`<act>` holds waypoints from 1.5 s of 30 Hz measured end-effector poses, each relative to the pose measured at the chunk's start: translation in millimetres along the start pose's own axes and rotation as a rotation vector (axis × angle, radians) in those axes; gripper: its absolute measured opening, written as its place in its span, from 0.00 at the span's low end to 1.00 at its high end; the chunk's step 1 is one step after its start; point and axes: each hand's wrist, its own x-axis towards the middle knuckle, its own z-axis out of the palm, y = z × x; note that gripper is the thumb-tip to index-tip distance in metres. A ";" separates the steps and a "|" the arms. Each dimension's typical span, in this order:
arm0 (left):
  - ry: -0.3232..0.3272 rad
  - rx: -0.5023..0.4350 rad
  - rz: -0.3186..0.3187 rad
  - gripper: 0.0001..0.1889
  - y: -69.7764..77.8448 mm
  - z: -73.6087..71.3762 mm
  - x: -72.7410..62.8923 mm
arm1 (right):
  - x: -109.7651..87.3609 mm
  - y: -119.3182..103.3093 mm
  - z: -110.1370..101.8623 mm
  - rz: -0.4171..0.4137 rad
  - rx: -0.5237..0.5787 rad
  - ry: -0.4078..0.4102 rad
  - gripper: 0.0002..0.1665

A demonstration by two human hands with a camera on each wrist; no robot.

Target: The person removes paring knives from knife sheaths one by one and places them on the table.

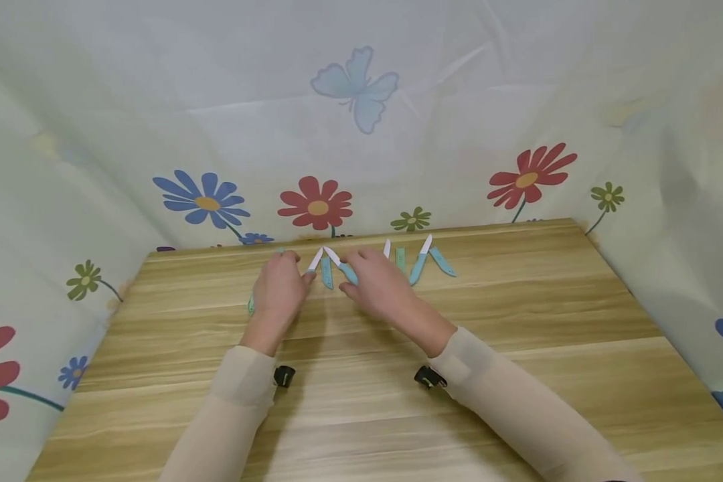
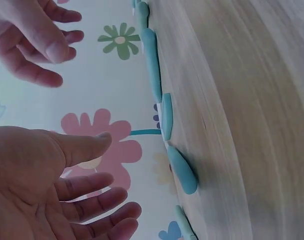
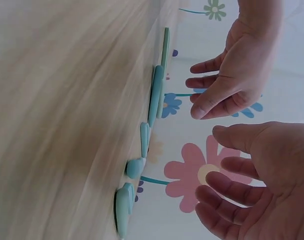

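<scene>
My left hand [image 1: 280, 288] is raised above the left end of a row of small knives, its fingers loosely bent and holding nothing. Beside its thumb shows a white-bladed knife [image 1: 315, 260]; a green piece [image 1: 251, 305] peeks out past its wrist side. My right hand [image 1: 378, 278] hovers over the middle of the row, also holding nothing, with a teal-handled knife [image 1: 349, 273] near its fingertips. Between the hands lies a teal blade cover [image 1: 327, 273]. In the left wrist view, a teal handle [image 2: 182, 171] rests on the table, apart from both hands.
Right of my right hand lie a white blade [image 1: 387, 248], a green cover [image 1: 400, 260], another teal-handled knife [image 1: 420, 266] and a teal cover [image 1: 442, 262]. The row runs along the back of the wood-grain table [image 1: 361, 415]. A flower-printed cloth [image 1: 446, 154] stands behind.
</scene>
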 end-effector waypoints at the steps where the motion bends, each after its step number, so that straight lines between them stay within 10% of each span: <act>1: 0.005 0.000 0.003 0.25 -0.3 -0.5 0.1 | -2.8 0.7 -1.0 -0.016 -0.011 0.011 0.30; 17: 0.038 0.069 0.127 0.29 -27.2 -12.8 15.6 | -32.2 20.0 -3.3 -0.174 -0.113 -0.023 0.33; 27: -0.031 0.088 0.088 0.32 -58.0 -17.7 44.6 | -37.6 25.8 1.5 -0.224 -0.162 -0.078 0.37; 45: -0.162 0.167 0.054 0.22 -68.5 8.0 86.6 | -48.3 23.6 7.1 -0.239 -0.140 -0.082 0.34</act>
